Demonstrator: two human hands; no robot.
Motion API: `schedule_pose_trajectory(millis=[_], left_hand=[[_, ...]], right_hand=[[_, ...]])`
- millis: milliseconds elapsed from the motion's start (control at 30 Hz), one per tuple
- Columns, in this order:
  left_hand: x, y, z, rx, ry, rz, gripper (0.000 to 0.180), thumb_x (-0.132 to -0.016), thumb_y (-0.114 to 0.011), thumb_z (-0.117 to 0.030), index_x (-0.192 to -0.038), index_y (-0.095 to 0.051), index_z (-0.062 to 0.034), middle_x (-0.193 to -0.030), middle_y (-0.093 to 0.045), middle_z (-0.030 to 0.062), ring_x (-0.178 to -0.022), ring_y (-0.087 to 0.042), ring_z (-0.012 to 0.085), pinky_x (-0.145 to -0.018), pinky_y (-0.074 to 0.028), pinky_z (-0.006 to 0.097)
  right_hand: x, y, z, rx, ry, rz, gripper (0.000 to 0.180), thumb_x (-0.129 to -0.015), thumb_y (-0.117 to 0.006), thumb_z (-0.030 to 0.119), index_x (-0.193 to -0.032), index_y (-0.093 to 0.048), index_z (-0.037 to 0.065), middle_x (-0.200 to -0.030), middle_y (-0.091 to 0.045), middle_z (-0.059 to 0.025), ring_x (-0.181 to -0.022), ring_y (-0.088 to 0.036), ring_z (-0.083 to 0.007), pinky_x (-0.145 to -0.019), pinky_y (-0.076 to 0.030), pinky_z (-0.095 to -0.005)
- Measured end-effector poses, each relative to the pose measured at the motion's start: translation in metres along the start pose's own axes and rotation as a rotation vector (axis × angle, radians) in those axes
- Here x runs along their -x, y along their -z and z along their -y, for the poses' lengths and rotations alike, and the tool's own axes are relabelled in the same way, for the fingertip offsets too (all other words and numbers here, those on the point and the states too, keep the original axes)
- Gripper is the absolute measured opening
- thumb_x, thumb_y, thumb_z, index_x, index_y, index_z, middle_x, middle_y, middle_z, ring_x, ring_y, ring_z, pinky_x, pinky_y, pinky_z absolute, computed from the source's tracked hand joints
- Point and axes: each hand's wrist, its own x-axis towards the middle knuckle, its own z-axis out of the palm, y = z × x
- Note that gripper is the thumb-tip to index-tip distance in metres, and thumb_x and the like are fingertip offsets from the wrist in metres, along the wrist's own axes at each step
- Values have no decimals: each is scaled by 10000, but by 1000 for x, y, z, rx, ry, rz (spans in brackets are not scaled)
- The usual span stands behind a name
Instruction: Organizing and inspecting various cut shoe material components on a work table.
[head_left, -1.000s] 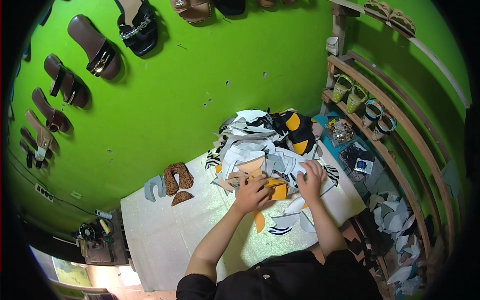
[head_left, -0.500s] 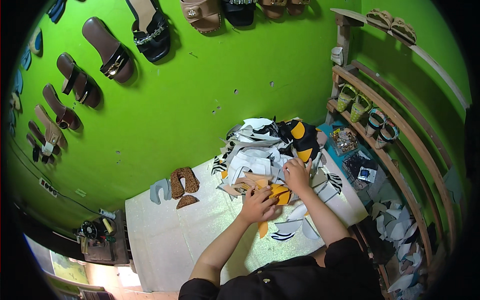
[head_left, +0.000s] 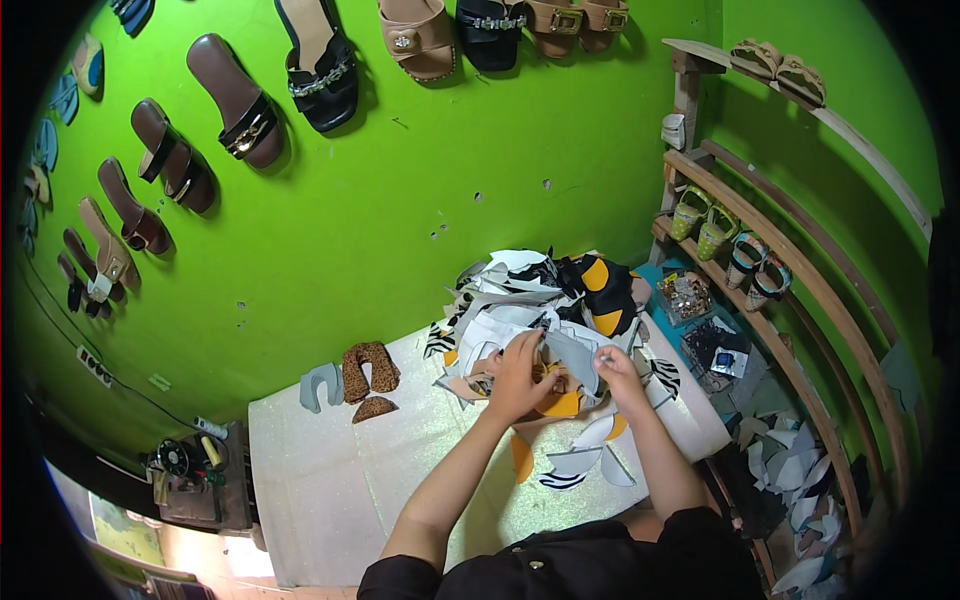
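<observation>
My right grip (head_left: 622, 377) pinches a grey piece (head_left: 573, 357) at the front of the scrap pile (head_left: 490, 326); whether my left grip (head_left: 516, 380) holds anything, I can't tell. Tugging could topple the loose pile.

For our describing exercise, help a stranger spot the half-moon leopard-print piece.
On the pale table, left of the scrap pile, lies a leopard-print arch. Just below it is the half-moon piece, smaller and without the arch's gap.
</observation>
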Motion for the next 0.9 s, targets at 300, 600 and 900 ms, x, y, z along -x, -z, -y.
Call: schedule_pose_trajectory(millis=[300,600,900], left_hand=[[-20,9,4,123,-145,242,248,-804,-644,-169,-1043,-645,-105,-1008,-649,63,-1014,-577,223,-977,-252,496],[-63,65,-38,221,-376,-85,287,-725,-653,18,-998,-648,-70,-840,-654,117,-750,-629,270,-659,-498,335],[-38,78,-13,162,97,176,167,-884,-566,-222,-951,-573,-69,-685,-614,163,-627,-596,327,-583,-446,396]], right_hand=[[29,11,-34,-127,8,-124,95,-905,-533,73,-985,-489,47,-834,-575,-15,-754,-502,-61,-704,-394,-197],[22,-25,48,-130,278,-246,91,-912,-516,71,-992,-480,47,-805,-552,-4,-720,-481,-41,-647,-384,-181],[3,-18,-11,242,1,-126,155,-879,-498,69,-1034,-493,65,-813,-622,-48,-760,-591,-109,-722,-429,-231]])
